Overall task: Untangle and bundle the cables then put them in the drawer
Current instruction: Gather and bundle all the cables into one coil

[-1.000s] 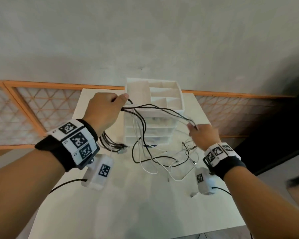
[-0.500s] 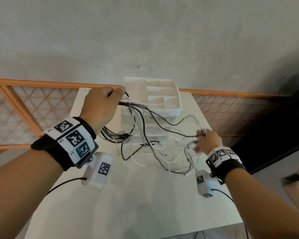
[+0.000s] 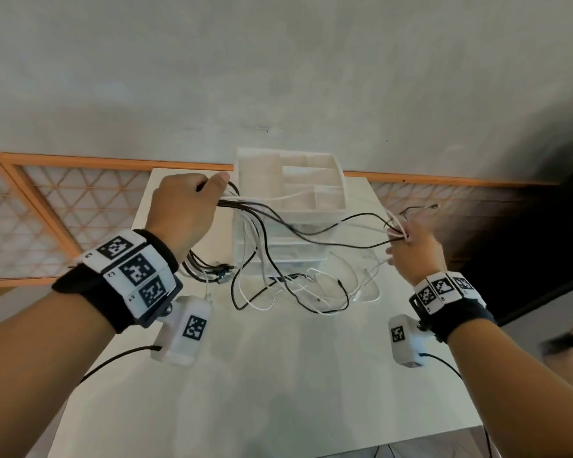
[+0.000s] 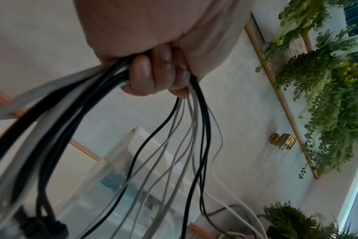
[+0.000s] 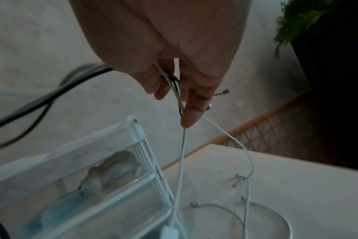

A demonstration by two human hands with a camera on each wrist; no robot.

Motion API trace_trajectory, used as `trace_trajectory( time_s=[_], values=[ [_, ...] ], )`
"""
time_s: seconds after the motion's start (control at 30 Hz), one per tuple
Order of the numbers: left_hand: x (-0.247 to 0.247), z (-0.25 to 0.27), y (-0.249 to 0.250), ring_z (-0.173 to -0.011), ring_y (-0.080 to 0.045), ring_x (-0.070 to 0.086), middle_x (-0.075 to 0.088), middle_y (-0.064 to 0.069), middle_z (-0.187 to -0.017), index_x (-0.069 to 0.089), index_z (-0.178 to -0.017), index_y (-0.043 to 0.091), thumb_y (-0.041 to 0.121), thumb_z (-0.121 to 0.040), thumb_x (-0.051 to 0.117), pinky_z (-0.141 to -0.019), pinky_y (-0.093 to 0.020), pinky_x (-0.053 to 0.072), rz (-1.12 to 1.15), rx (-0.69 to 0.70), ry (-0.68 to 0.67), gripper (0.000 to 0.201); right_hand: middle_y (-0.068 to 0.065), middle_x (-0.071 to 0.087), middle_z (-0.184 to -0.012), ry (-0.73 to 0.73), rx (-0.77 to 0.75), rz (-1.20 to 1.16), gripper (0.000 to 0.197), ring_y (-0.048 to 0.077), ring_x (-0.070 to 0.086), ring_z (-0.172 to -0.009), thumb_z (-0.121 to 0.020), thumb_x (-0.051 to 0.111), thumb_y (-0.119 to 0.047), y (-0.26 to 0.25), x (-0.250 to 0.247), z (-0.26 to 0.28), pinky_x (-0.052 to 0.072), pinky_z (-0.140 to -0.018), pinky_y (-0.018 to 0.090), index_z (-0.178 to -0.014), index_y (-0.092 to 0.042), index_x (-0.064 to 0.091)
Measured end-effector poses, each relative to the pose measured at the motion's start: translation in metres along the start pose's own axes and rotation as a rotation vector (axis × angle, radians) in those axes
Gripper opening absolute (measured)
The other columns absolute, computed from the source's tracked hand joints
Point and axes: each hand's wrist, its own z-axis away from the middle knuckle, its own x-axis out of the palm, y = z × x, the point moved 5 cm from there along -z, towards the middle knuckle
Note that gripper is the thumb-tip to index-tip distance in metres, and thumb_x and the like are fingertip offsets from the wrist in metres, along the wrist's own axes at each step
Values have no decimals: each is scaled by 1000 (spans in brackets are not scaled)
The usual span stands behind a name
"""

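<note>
Change: my right hand (image 3: 414, 251) has swung from low over the table out to 3 o'clock and up, drawing several strands taut across the front of the drawer unit (image 3: 290, 206); my left hand (image 3: 186, 209) has barely shifted.
Left hand: fist closed round a thick gathered bunch of black and white cables (image 4: 104, 77), held up at 10 o'clock of the unit.
Right hand: fingers (image 5: 191, 110) pinch a few thin white and dark strands, the other fingers loosely extended.
Cables: they span between both hands; slack loops (image 3: 298, 292) lie on the table (image 3: 278, 375) at 6 o'clock of the unit, and plug ends (image 3: 219, 272) hang below my left wrist.
Drawers: all look shut; the top tray holds no cables.
Progress: early, I judge. Strands are being separated; the loops remain tangled, nothing is bundled or tied, and nothing is stowed.
</note>
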Motion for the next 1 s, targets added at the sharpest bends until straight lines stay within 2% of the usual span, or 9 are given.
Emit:
trace_trajectory(
  time_s=[0.13,0.23,0.33,0.47,0.67,0.73,0.8,0.87,1.0],
  values=[
    [11,5,-4,-54,-25,31,34,-11,-58,34,-54,15,50,-93,54,-59,-39,31,-17,-4,-61,57,9,69,-111,183,-2,-29,20,32,62,-107,-95,52,-13,-6,-11,2,48,-90,37,-110,-19,64],
    [14,8,-6,-54,-23,29,31,-8,-57,33,-54,16,51,-93,55,-60,-39,30,4,-31,-89,57,9,61,-129,171,-44,-17,30,32,57,-119,-98,55,-15,-6,-12,4,46,-97,41,-127,-16,58],
    [11,7,-3,-54,-22,27,29,-9,-60,32,-54,17,52,-92,56,-61,-39,28,36,-31,-80,57,9,44,-149,-67,-15,91,65,34,54,-126,-92,68,-17,15,7,4,45,-97,39,-148,-15,37],
    [5,5,0,-53,-22,26,29,-9,-60,29,-55,18,51,-93,53,-61,-38,27,22,-13,-89,56,3,21,-163,-562,-11,216,117,29,39,-141,-73,88,-28,26,37,28,36,-115,46,-159,-29,9],
    [29,25,24,-53,-22,40,46,-8,-59,49,-68,4,46,-99,49,-58,-33,34,-131,130,-265,53,-13,37,-155,-502,-458,-53,111,-1,59,-97,-65,80,-65,-128,28,78,46,-84,22,-154,-44,18],
    [40,36,38,-61,-18,53,59,-1,-65,61,-75,10,40,-101,49,-62,-34,40,-158,222,-344,41,-12,58,-137,-423,-598,-135,90,-8,59,-83,-73,84,-47,-169,38,97,49,-82,23,-148,-38,35],
    [43,44,46,-67,-12,58,66,6,-71,68,-85,17,37,-101,49,-65,-25,43,-171,285,-379,32,-6,72,-100,-283,-639,-148,46,12,67,-80,-78,76,-29,-183,51,104,55,-73,33,-121,-25,59],
    [36,45,48,-53,-7,45,56,12,-55,63,-80,15,40,-100,50,-53,-21,35,-150,277,-370,35,-2,69,-75,-242,-581,-44,10,25,66,-72,-83,66,-28,-170,67,96,52,-62,36,-91,-21,64],
    [7,28,32,-55,-15,35,34,8,-52,48,-71,4,43,-99,51,-63,-36,40,-27,186,-248,48,7,57,-68,-370,-263,272,37,32,57,-71,-93,54,-31,-89,87,55,40,-64,32,-60,-18,46]
  ],
)
